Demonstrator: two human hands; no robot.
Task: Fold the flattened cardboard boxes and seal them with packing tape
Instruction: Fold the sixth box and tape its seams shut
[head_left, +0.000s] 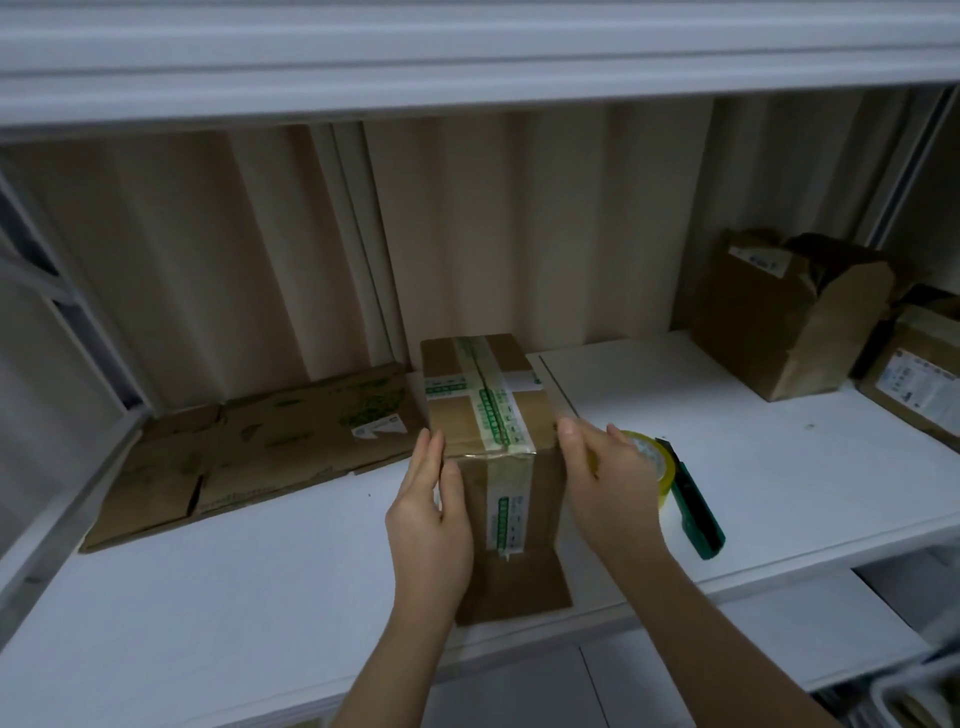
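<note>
Brown cardboard, crossed with green-printed tape: box (488, 415) standing upright between the two hands. Left hand (431, 514) laid flat against its left side, fingers straight; right hand (602, 483) pressed to its right side the same way, fingers straight, nothing gripped. Top flaps taped already; at the near bottom, one flap (514, 587) splayed out loose on the shelf toward the wrists, unsealed.

Likely trouble from here: with only flat palms squeezing, a slip and a topple if lifted or turned, box being tall and narrow. Loose flap apt to catch on the shelf edge or crease badly if dragged. Squeezing too hard could bow the walls and lift the old tape (506, 514) on the near face. Just beyond the right hand, touching or nearly so, a yellowish tape roll (649, 462) with a green cutter (693, 512) beside it, easily knocked by the right wrist and sent toward the front edge.

White shelf board (260, 561), faintly speckled, under everything. Left of the left hand, a flattened box (260, 457) lying against the back. Far right of the right hand, an opened box (789, 317) with torn flaps, and another labelled box (919, 369) partly cut off. Behind, pale ribbed wall panel (260, 249); overhead, another white shelf (467, 52). Dim light throughout.
</note>
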